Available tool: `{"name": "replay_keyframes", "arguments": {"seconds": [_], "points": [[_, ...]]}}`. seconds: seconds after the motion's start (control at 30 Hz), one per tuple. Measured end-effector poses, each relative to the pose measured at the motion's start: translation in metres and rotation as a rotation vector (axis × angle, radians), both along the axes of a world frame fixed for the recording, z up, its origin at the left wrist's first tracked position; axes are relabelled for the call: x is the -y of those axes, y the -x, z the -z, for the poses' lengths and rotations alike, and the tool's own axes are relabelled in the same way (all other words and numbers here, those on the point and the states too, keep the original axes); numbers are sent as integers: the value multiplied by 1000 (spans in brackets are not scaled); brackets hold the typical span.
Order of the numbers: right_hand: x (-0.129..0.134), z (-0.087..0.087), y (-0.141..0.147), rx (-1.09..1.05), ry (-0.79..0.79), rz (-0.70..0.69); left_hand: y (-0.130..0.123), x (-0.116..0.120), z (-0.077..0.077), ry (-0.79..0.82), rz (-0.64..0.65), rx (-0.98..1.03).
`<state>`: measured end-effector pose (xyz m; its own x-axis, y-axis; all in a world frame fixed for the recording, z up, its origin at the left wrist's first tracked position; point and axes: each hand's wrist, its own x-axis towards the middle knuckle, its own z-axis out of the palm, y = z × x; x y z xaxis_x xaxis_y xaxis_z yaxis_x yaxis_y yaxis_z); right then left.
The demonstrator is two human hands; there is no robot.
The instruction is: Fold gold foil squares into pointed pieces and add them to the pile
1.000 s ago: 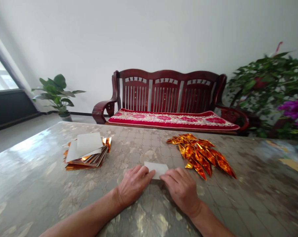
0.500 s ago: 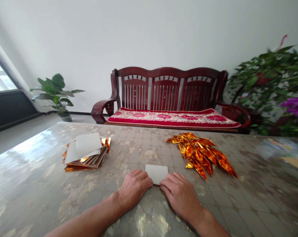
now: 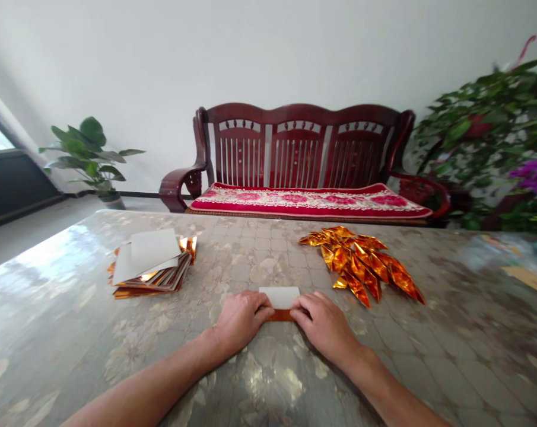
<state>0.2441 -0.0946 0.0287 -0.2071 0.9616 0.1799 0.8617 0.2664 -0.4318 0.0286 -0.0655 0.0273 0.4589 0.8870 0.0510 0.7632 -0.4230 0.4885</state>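
Folded foil sheet (image 3: 279,298), long axis side to side on desk (image 3: 428,356).
Left hand (image 3: 239,320) and right hand (image 3: 324,323) press its short ends, equally near.

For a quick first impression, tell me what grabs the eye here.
A heap of folded gold foil pieces shines on the right of the table. Behind the table stands a dark red wooden bench with a red cushion. At front centre, the left hand and right hand press a folded white-and-orange sheet.

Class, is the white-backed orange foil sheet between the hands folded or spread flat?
Folded: on the white-backed orange foil sheet, a white flap leaves an orange strip showing along the near edge.
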Motion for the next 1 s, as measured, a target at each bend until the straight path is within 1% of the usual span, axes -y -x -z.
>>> {"name": "replay_keyframes", "arguments": {"seconds": [0.17, 0.33, 0.47, 0.67, 0.83, 1.0], "points": [[0, 0, 1, 6, 11, 14, -2, 1, -4, 3, -18, -47], [0, 1, 1, 38, -8, 17, -2, 3, -7, -69, -10, -125], [-1, 1, 2, 82, -32, 20, -1, 2, -7, -92, 1, -185], [-1, 2, 1, 86, -33, 3, -1, 2, -4, -130, 17, -160], [-2, 3, 2, 91, -26, 5, -1, 4, -5, -119, 0, -131], [-3, 3, 2, 85, -40, -2, -2, 4, -6, -108, -10, -148]]}}
